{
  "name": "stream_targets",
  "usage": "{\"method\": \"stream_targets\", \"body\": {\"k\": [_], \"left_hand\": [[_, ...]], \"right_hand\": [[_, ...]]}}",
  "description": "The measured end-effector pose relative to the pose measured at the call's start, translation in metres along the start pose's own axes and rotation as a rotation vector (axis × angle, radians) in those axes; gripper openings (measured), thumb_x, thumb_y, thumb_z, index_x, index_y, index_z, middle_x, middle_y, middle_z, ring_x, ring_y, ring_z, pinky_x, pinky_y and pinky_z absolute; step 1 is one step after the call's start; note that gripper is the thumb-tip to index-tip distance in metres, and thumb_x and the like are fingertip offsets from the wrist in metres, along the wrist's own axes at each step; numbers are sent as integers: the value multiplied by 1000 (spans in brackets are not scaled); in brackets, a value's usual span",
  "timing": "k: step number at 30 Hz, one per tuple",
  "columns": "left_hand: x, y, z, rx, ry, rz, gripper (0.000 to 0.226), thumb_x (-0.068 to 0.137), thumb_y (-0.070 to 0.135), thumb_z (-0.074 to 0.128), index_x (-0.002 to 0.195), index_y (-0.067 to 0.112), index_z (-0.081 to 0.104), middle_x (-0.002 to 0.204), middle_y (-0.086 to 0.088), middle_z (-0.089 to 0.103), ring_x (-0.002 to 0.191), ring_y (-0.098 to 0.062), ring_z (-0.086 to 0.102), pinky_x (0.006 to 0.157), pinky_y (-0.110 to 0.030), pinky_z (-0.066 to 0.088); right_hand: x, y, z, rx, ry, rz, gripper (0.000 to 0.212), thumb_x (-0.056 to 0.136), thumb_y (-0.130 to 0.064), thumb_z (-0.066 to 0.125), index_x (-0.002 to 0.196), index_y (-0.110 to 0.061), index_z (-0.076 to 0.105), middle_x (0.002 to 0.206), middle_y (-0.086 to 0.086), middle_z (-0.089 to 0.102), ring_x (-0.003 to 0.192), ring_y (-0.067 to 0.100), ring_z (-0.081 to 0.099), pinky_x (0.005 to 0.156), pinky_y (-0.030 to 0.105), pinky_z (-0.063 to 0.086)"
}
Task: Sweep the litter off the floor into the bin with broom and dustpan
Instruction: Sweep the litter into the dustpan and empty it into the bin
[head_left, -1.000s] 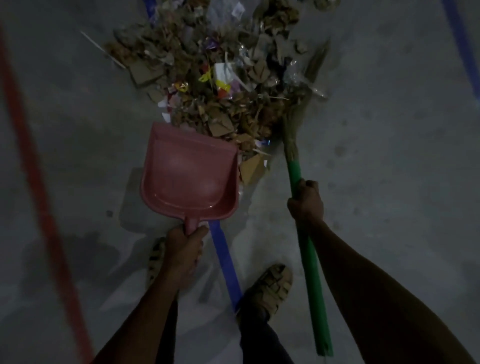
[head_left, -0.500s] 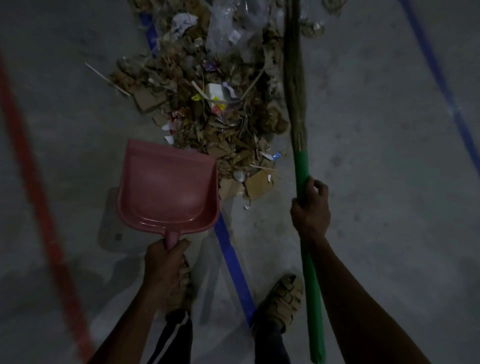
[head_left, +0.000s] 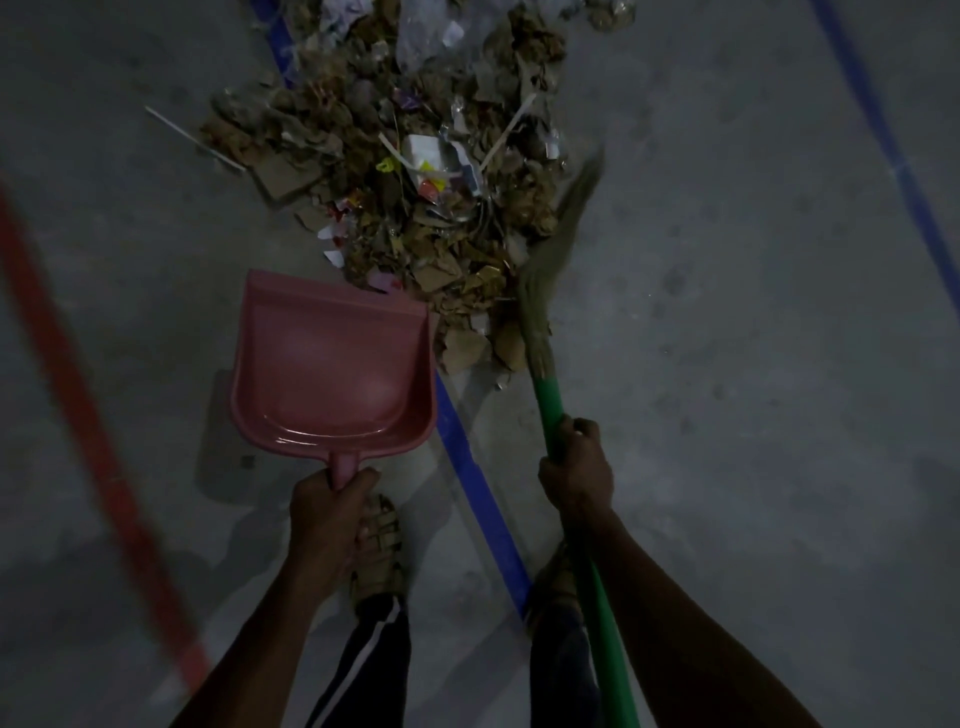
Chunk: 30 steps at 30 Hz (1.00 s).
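A dim grey concrete floor (head_left: 753, 364) is seen from above, w/ a blue line (head_left: 478, 483) painted across it, a red line (head_left: 88, 431) well to the left of that & a second blue stripe (head_left: 878, 135) far to the right. The litter pile (head_left: 415, 171) (torn cardboard bits, dry leaves, clear plastic, white & yellow scraps) is spread over the blue line's far end; a thin pale stick (head_left: 192, 137) is seen at the pile's left edge. The pink dustpan (head_left: 332, 369) is held just left of the blue line, mouth at the pile's near edge, nothing seen inside it; whether it touches the floor cannot be told. Its stub handle is gripped by the left hand (head_left: 324, 514), fingers wrapped round it. Right of the blue line, the broom (head_left: 550, 291) is angled w/ blurred bristles laid against the pile's right side. Its green shaft is clenched by the right hand (head_left: 576, 473) partway up, the rest of the shaft running down past the forearm to the bottom edge. Two sandalled feet are seen, one on each side of the blue line: left foot (head_left: 379, 551) below the dustpan hand, right foot (head_left: 556, 577) mostly hidden by the shaft & arm. No bin is in view.
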<state>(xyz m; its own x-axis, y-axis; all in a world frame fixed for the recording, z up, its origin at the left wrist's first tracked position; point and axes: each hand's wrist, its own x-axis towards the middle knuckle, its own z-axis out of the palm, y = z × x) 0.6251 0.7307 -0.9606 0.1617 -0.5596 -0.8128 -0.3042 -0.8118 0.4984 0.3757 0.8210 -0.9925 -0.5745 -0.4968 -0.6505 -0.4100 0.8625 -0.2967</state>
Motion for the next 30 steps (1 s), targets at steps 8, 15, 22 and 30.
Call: {"method": "stream_targets", "body": {"k": [8,15,22,30], "left_hand": [[-9,14,-18,46,-50,33,14,92,13,68,85,6,59,55,-8,46,32,-11,40,43,-18,33],[-18,38,-26,157,-128,131,19,92,14,68,78,4,59,55,-8,51,38,-16,42,37,-20,33],[-12,43,-48,211,-166,155,21,90,17,70,76,6,60,51,-3,50,36,-14,41,44,-21,32],[3,19,-93,226,-178,166,30,92,21,70,70,10,52,39,6,46,28,-8,39,45,-21,37]], "right_hand": [[-28,-23,-2,135,254,-62,57,88,-12,63,142,-9,45,139,2,38,85,13,48,62,32,53],[-70,-1,-7,72,330,110,56,86,-10,63,140,-12,44,142,0,36,76,16,56,52,28,50],[-124,18,60,169,181,419,53,80,-12,63,130,-14,46,134,1,41,79,28,63,68,38,54],[-169,-60,138,460,40,379,45,82,-8,65,120,-11,40,114,8,49,86,25,60,72,40,52]]}}
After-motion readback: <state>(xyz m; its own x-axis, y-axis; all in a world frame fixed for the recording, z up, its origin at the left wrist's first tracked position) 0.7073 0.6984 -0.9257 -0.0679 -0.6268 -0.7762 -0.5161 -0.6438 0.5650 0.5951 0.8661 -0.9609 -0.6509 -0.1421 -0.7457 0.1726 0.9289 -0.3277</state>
